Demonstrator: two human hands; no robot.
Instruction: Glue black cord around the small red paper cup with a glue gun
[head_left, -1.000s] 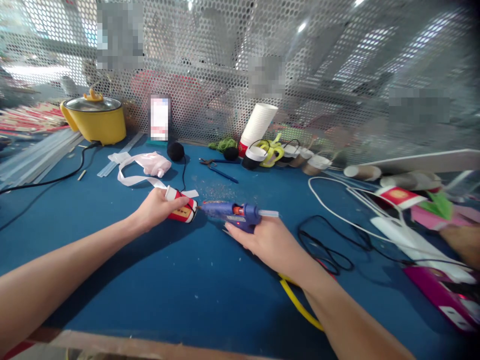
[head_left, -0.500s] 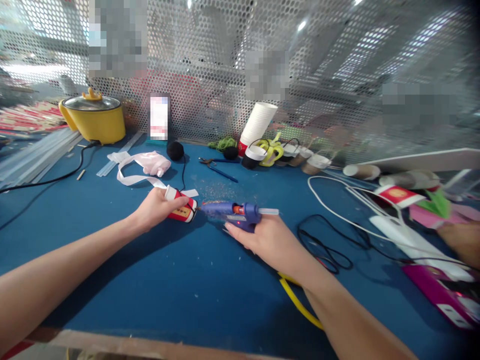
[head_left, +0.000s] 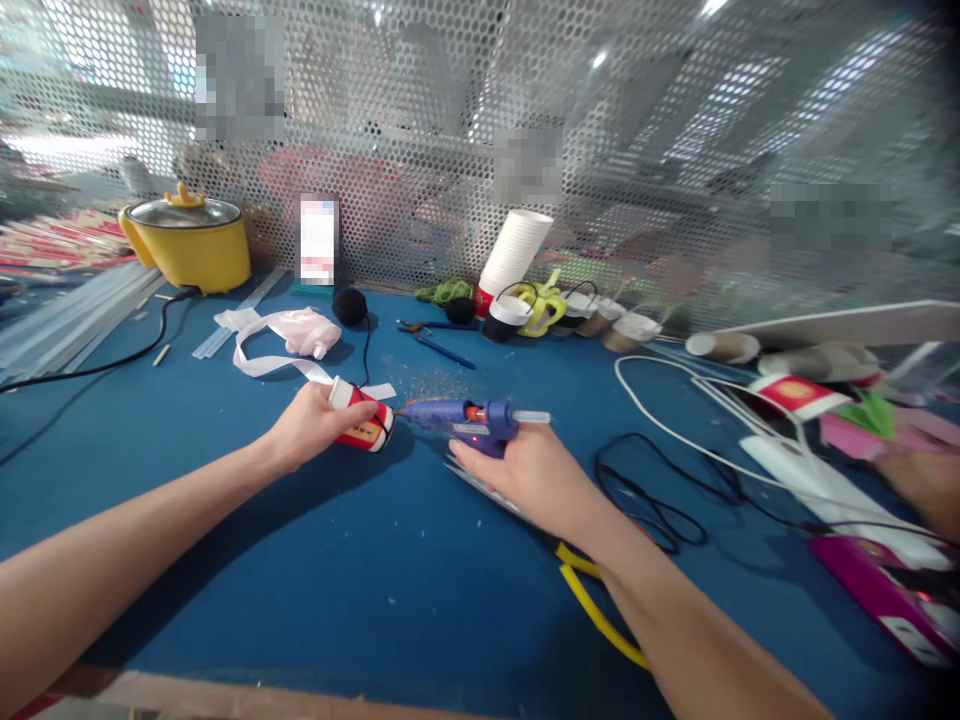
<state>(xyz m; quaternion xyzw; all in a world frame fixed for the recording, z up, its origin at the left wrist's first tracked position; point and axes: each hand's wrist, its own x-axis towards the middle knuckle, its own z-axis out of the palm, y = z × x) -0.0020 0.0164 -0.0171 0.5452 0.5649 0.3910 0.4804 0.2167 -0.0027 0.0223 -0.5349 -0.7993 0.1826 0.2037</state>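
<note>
Glue gun [head_left: 465, 425] in blue plastic lies level just above the blue table [head_left: 375, 580], near the middle of the view, its nozzle aimed toward 9 o'clock and a clear glue stick poking out of its back end toward 3 o'clock. The right hand [head_left: 529, 478] is wrapped around the gun's handle from below, fingers curled tight on it. Nozzle tip meets the rim of a small red-and-white paper cup [head_left: 361, 418] — touching or a hair apart, I cannot tell which. The left hand [head_left: 311, 425] clasps that cup on its side, thumb laid across the top, the open mouth turned toward the gun.

At 11 o'clock of the cup lies a pink-and-white ribbon bundle [head_left: 289, 335], with a black pompom [head_left: 349, 306] just beyond it. Farther out at 10 o'clock a yellow electric pot [head_left: 187, 245] stands against the perforated metal screen [head_left: 675, 150] (its black cord trails off across the table). At 1 o'clock of the gun a tilted stack of white paper cups [head_left: 516, 248] leans over a cluster of small cups, with blue-handled scissors [head_left: 435, 338] lying between. At 3 o'clock a black cable loop [head_left: 645, 495] and a white cable [head_left: 675, 420] sprawl — and beneath the right forearm a yellow cord [head_left: 596, 615] runs toward 5 o'clock.
</note>
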